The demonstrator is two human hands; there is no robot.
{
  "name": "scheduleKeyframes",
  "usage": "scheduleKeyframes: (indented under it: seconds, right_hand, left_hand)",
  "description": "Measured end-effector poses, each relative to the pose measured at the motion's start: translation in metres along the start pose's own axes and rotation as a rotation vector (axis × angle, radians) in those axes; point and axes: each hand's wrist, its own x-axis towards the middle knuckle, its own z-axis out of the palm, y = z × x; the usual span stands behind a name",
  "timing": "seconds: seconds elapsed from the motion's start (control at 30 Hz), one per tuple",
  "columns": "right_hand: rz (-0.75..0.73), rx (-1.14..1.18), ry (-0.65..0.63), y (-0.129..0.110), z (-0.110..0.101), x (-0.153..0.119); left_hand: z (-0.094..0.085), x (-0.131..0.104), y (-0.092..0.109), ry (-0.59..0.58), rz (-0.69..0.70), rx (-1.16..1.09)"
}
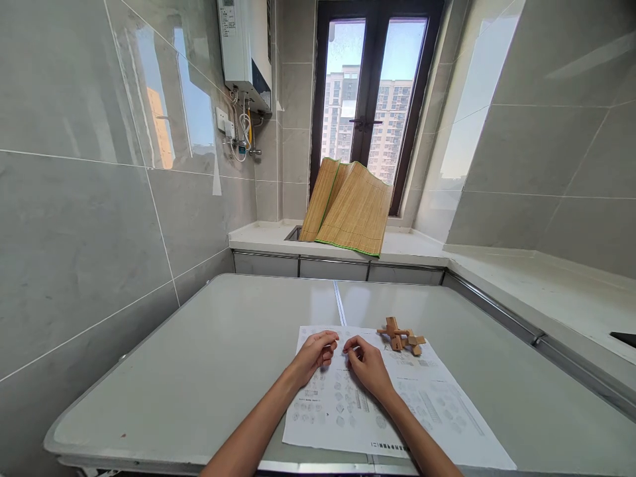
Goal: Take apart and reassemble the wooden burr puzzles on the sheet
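Observation:
A printed instruction sheet [328, 424] with rows of small drawings lies flat on the table. Over its upper part is my left hand [317, 352], fingers loosely bent and nothing visible in them. My right hand [366, 364] faces it across a small gap, its fingers curled down with space between thumb and forefinger; no object shows there. Just beyond the right hand, on the sheet's far right part, rest wooden puzzle pieces [397, 336] in a small cluster. Neither hand touches them. Whether they interlock I cannot tell.
The light grey folding table [189, 384] has a seam down its middle. Behind it runs a white counter [412, 245] carrying a folded bamboo mat [355, 209] against the window. A water heater [246, 53] hangs on the left wall. A dark object [623, 339] lies on the right counter.

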Motion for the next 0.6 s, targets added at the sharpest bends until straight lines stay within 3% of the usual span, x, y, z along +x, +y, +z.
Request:
scheduleKeyframes:
  seconds: [0.2,0.37,0.5,0.6]
  right_hand:
    - [0.001,0.069,-0.008,0.005,-0.007,0.002]
    - [0.069,0.155,0.299,0.019,-0.047,0.002]
    - [0.098,0.069,0.560,0.035,-0.087,-0.001]
    - [0.087,-0.225,0.562,0.046,-0.107,-0.004]
  left_hand:
    - [0.002,0.004,-0.009,-0.024,-0.004,0.227]
    - [0.002,0.007,-0.013,-0.024,-0.039,0.362]
    - [0.005,0.005,-0.010,-0.007,-0.033,0.417]
    - [0.007,0.003,-0.008,0.000,-0.015,0.429]
